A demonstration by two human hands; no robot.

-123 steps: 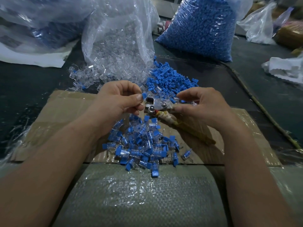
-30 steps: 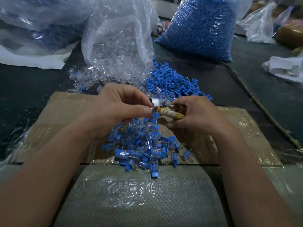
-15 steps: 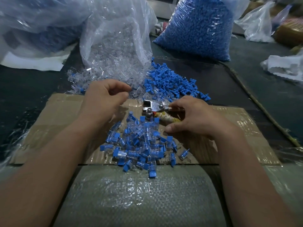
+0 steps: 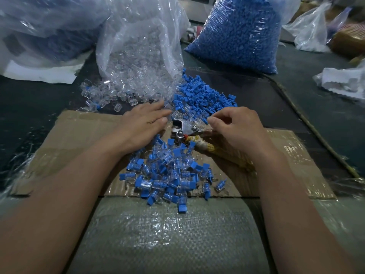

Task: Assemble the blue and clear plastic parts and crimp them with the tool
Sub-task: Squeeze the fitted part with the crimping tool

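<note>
My left hand [image 4: 144, 123] lies flat with straight fingers, its tips at the edge of the loose clear parts [image 4: 118, 95] spilled from a clear bag [image 4: 138, 52]. My right hand [image 4: 237, 127] hovers over the crimp tool [image 4: 185, 128], fingers curled, with thumb and index tips at the rim of the loose blue parts [image 4: 203, 99]. Whether they pinch a part is unclear. The tool lies on the cardboard [image 4: 79, 131], its taped handle [image 4: 201, 145] running under my right palm. A heap of assembled blue-and-clear pieces [image 4: 169, 175] sits in front of both hands.
A big bag of blue parts [image 4: 237, 36] stands at the back right, and more plastic bags [image 4: 39, 26] at the back left. A woven sack [image 4: 167, 234] covers the near edge. White packing [image 4: 343, 82] lies at the far right on the dark table.
My left hand has opened and moved forward to the clear parts. My right hand has loosened off the tool handle and turned its fingertips to the blue pile. The tool stays on the cardboard.
</note>
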